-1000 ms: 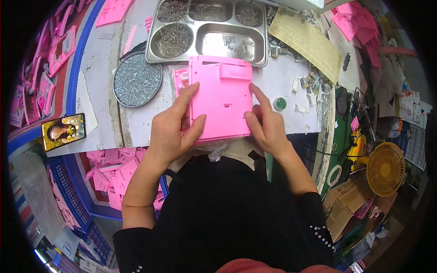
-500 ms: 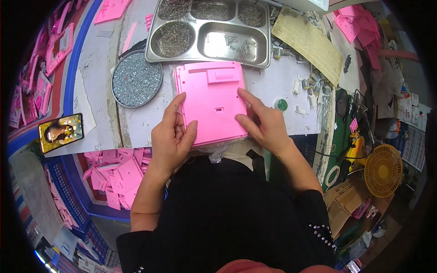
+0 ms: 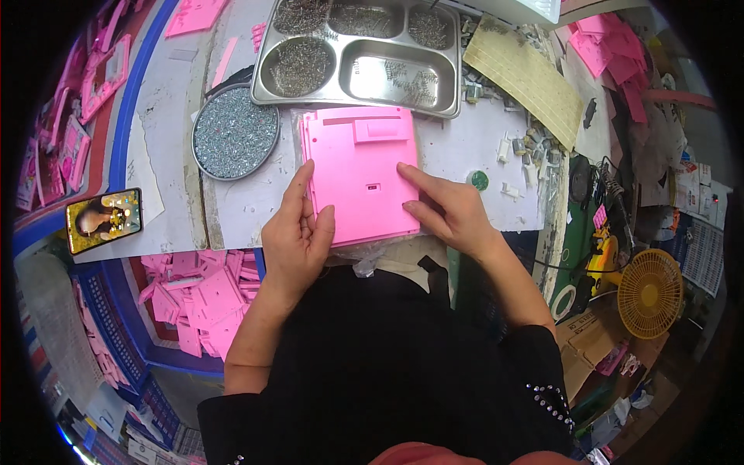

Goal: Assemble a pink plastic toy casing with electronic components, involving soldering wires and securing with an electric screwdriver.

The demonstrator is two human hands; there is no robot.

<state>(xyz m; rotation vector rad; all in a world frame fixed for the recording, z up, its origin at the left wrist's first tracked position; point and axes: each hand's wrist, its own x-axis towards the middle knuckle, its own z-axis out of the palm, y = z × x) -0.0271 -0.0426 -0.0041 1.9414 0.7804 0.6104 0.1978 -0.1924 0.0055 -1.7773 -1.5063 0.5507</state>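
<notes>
A pink plastic casing point(image 3: 358, 203) lies flat in front of me on clear plastic film, with a small slot near its middle and a raised block towards its far edge. My left hand point(image 3: 296, 236) grips its left side, fingers along the edge and thumb at the near left corner. Against the right side is my right hand point(image 3: 449, 211), its index finger and thumb pressed on the top near the edge; its other fingers are tucked out of sight. Just beyond the casing stands a steel compartment tray point(image 3: 353, 102) with small screws and springs.
To the left are a round dish of small metal pins point(image 3: 236, 132) and a phone point(image 3: 105, 221). A blue bin point(image 3: 167, 358) of pink parts sits below the table edge. On the right lie a green round piece point(image 3: 478, 180), small white parts point(image 3: 531, 155) and a yellowish board point(image 3: 525, 77).
My right index finger has slid inward from the casing's right edge onto its top. The left hand keeps its hold, and the casing has barely moved.
</notes>
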